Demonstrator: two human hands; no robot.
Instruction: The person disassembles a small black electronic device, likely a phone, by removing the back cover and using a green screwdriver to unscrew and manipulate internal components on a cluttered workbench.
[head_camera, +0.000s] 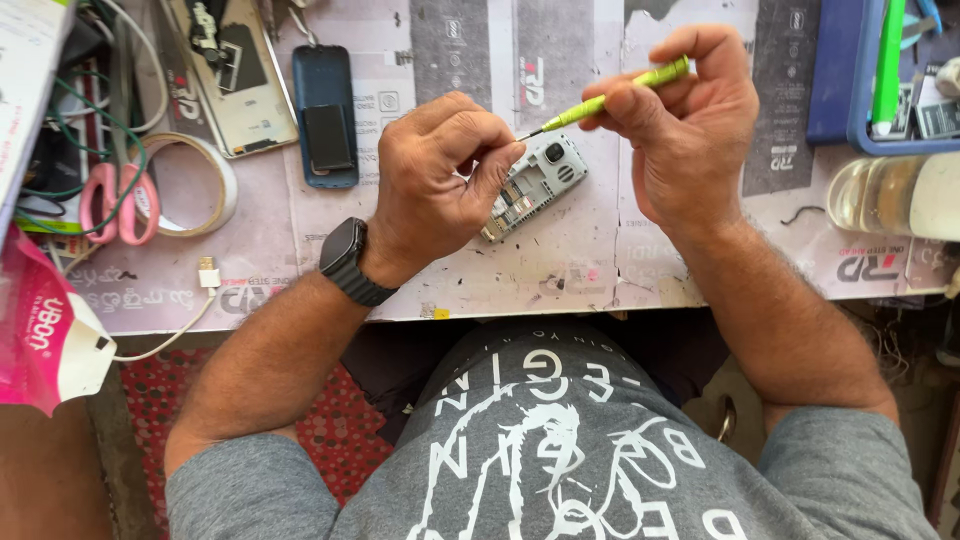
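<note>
At centre frame, the left hand (440, 185) is pinching the light, fragile opened phone (533, 185) seemingly by its edges, while the right hand (685, 120) is gripping a slim green screwdriver (610, 97).

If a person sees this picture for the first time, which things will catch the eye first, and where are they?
At the centre, the right hand holds a bright green screwdriver, its tip pointed toward the left hand, which pinches something too small to tell. Just under the hands an opened grey phone lies on the worktable. At the left edge, pink scissors rest beside a tape roll.
</note>
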